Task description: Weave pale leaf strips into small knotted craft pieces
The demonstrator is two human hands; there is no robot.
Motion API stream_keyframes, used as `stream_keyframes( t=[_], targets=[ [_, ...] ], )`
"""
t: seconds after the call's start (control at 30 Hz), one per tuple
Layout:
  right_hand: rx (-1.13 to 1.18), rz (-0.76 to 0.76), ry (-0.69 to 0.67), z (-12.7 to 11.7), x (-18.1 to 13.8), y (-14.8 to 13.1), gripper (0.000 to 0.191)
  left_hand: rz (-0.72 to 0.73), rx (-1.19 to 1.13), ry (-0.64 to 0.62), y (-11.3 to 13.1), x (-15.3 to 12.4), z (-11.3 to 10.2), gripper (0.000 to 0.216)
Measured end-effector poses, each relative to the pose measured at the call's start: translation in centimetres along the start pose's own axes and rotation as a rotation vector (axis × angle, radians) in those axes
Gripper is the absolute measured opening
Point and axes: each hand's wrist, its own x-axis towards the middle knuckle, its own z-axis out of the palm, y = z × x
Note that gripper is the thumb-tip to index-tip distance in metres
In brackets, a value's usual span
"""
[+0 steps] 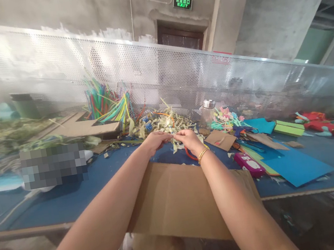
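Observation:
My left hand (154,140) and my right hand (189,138) meet over the blue table (70,196), fingertips pinched together on a small pale yellow strip (172,136). Just beyond them lies a heap of pale yellow paper shreds (162,123). A gold bracelet (203,153) circles my right wrist. Under my forearms a sheet of brown cardboard (179,199) hangs over the table's front edge. A red loop (189,155) peeks out beside my right wrist.
Coloured straws (104,103) stand at the back left beside a flat cardboard box (84,128). A glass jar (207,112), blue paper sheets (292,166), a pink case (249,164), a green pad (289,128) and red pieces (330,127) lie right. A perforated metal screen (178,76) backs the table.

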Motion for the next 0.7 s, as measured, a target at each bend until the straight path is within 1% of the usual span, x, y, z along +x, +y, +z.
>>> stream_keyframes(
  t=[0.2,0.47,0.57,0.7],
  targets=[
    [0.073,0.024,-0.026,0.03,-0.03,0.01,0.021,-0.038,-0.032,-0.017,0.31,-0.3,-0.03,0.023],
    [0.282,0.079,-0.126,-0.07,0.02,-0.33,0.019,-0.161,-0.263,-0.209,0.81,-0.78,-0.11,0.018],
    [0.315,0.118,-0.139,-0.08,0.12,-0.36,0.018,-0.202,-0.294,-0.255,0.91,-0.86,-0.21,0.017],
    [0.343,0.184,-0.144,-0.26,0.24,-0.33,0.016,-0.216,-0.321,-0.306,0.96,-1.0,-0.45,0.017]
  ],
)
